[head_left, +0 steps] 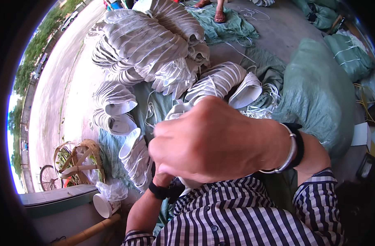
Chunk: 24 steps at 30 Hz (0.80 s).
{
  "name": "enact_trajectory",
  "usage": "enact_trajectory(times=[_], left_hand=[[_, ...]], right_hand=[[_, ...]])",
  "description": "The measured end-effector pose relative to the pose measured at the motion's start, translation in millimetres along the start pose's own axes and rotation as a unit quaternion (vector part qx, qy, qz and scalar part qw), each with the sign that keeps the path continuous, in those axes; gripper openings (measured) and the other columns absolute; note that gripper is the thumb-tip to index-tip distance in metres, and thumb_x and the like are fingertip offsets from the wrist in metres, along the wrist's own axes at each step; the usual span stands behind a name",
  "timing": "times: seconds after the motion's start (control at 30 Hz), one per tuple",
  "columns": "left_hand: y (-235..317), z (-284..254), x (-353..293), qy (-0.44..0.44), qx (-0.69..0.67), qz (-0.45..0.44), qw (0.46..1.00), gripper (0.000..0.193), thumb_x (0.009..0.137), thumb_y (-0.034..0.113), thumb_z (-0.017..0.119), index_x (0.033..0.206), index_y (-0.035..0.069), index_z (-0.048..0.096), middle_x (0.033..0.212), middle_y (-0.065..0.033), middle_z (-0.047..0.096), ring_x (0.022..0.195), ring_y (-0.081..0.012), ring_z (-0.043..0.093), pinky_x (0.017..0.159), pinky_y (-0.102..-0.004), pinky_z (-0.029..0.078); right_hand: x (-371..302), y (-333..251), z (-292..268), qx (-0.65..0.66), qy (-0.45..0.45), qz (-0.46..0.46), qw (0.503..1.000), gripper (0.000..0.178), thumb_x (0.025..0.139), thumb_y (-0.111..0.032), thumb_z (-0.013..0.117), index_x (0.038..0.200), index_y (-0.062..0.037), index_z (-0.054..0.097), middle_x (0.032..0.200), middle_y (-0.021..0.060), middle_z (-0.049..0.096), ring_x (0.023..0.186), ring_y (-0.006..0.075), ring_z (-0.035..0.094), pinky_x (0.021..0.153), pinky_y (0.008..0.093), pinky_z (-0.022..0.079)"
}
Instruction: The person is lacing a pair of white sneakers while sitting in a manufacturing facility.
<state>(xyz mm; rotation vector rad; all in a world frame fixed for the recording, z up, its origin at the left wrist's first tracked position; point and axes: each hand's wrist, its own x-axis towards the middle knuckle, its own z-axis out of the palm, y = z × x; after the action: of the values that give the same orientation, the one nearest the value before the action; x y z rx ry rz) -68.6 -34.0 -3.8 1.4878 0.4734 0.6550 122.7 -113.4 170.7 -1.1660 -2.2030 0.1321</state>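
My right hand is raised close to the camera in the middle of the head view, its fingers curled closed. What it grips, if anything, is hidden behind the knuckles. Only the base of my left hand shows below it; its fingers are covered by the right hand. A whitish shoe upper peeks out just beyond the right hand, and I cannot tell whether either hand touches it. Nested rows of pale shoe uppers lie right behind, with a single upper at their right end. Another bundle of uppers lies left of my hands.
A tall heap of stacked uppers rises at the back left. A bulging green sack stands on the right, near white cords. A woven basket and a white cup sit at left. Another person's sandalled foot is at the far edge.
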Motion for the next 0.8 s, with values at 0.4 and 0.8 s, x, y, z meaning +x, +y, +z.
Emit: enact_trajectory(times=[0.4,0.8], left_hand=[[89,-58,-33,0.046,-0.226,-0.1,0.968,0.026,0.094,0.027,0.041,0.078,0.007,0.05,0.058,0.0041,0.04,0.046,-0.0081,0.037,0.053,-0.0249,0.042],[116,-198,20,0.328,-0.235,0.01,0.915,0.031,0.094,0.017,0.054,0.122,0.004,0.055,0.076,0.0012,0.05,0.063,-0.0052,0.042,0.061,-0.0191,0.039]], right_hand=[[-116,16,-29,0.273,0.058,0.392,0.877,0.017,0.076,-0.009,0.07,0.07,-0.0008,0.056,0.071,0.0025,0.057,0.061,0.0086,0.048,0.056,0.0225,0.035],[-226,22,-33,0.005,-0.027,0.5,0.866,0.009,0.073,-0.008,0.065,0.075,0.0002,0.061,0.076,0.0107,0.056,0.07,0.0257,0.055,0.065,0.0337,0.043]])
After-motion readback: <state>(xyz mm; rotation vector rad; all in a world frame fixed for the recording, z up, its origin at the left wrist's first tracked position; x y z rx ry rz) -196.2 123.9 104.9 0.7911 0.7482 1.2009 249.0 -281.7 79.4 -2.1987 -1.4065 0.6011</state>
